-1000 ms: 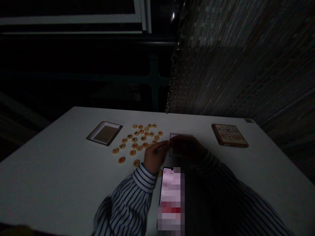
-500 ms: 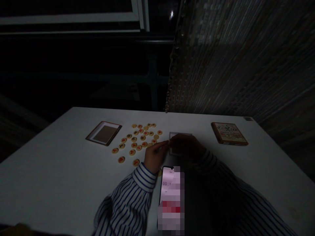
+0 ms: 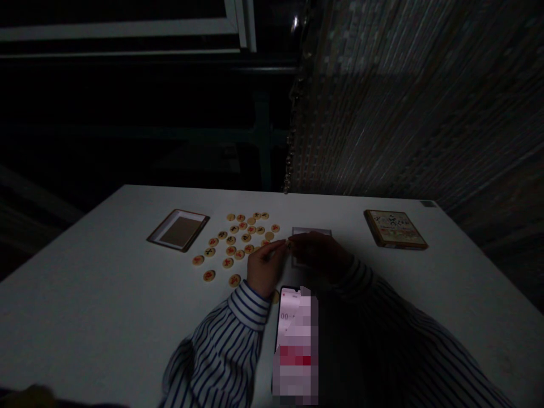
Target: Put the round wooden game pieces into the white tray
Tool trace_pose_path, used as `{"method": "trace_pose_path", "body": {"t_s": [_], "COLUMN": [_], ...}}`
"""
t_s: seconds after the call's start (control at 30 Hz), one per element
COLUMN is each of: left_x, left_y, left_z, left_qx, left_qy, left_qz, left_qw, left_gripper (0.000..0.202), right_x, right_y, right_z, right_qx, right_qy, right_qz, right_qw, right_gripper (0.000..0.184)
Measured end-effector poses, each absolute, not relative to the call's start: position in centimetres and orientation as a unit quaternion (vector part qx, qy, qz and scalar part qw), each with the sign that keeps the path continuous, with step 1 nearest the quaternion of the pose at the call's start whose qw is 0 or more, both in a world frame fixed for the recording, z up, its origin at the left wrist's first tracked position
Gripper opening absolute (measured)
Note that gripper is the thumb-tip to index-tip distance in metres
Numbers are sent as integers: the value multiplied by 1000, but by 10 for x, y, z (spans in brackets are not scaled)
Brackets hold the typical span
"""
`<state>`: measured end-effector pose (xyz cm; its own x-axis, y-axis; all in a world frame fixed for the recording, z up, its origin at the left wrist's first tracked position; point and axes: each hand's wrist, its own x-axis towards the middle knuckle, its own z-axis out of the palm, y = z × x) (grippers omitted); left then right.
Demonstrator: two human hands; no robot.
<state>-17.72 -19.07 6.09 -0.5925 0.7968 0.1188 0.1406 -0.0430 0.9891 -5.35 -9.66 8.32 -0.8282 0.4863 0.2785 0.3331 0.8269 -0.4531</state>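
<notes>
Dim, underexposed scene. The white table [image 3: 85, 317] is the brightest surface, paler on its left half and sinking into shade towards its right. Beyond its far edge the room is near black. At the table's near edge a phone screen [image 3: 291, 320] glows pink-white, partly pixelated. Above it the right hand [image 3: 318, 252] lies in deep shadow; the left hand [image 3: 263, 272] catches light. Grain softens the table's discs [image 3: 232, 249].

Left hand [image 3: 263, 270] and shadowed right hand [image 3: 319, 253] nearly touching, both well forward.
</notes>
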Motion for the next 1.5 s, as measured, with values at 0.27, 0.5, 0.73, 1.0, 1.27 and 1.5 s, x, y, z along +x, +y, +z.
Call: {"method": "trace_pose_path", "body": {"t_s": [0.27, 0.5, 0.73, 1.0, 1.27, 1.5], "left_x": [-177, -177, -176, -179, -182, -182], "left_y": [-191, -191, -191, -193, -194, -193], "left_z": [61, 58, 58, 50, 45, 38], "left_qx": [370, 364, 386, 441, 595, 653], "left_qy": [630, 633, 631, 661, 676, 666], "left_qz": [623, 630, 618, 566, 424, 353], "left_qw": [277, 264, 266, 218, 95, 72], "left_gripper": [19, 19, 20, 23, 25, 30], "right_x": [-54, -53, -49, -48, -39, -30], "right_y": [-96, -95, -96, -93, -84, -73], "right_z": [93, 91, 95, 105, 110, 107], "right_qx": [-180, -162, -151, -176, -198, -219], "right_qy": [-956, -968, -972, -976, -977, -974], "right_qz": [141, 67, 50, 26, -5, -12], "right_qw": [184, 181, 173, 124, 75, 61], "right_gripper": [26, 28, 30, 32, 29, 30]}}
